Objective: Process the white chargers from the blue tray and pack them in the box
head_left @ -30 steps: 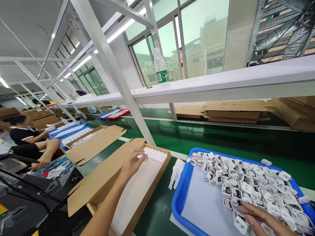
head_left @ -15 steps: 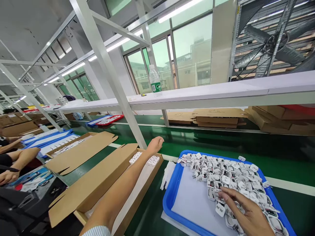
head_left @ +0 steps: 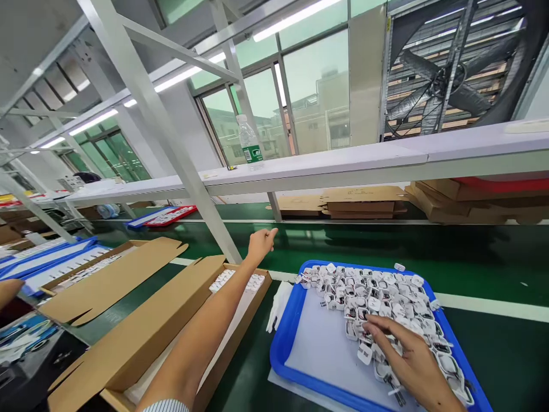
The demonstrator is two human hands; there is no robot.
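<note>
left hand (head_left: 261, 245) is now clear of the carton (head_left: 234, 343), over the green surface (head_left: 334, 240), forefinger extended; handling there appears paused. any held item: cannot tell. right hand (head_left: 407, 357) is at the white plug housings (head_left: 398, 289), fingertips close together, grip unconfirmed. housings crowd the blue tray's (head_left: 281, 350) far and right parts. carton: white pieces (head_left: 256, 282) at far end.

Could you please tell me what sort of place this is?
Probably a factory assembly workshop: a long green work surface runs below a metal-framed shelf, a blue tray holds many small white plug-like parts, and a large fan is near the windows.
</note>
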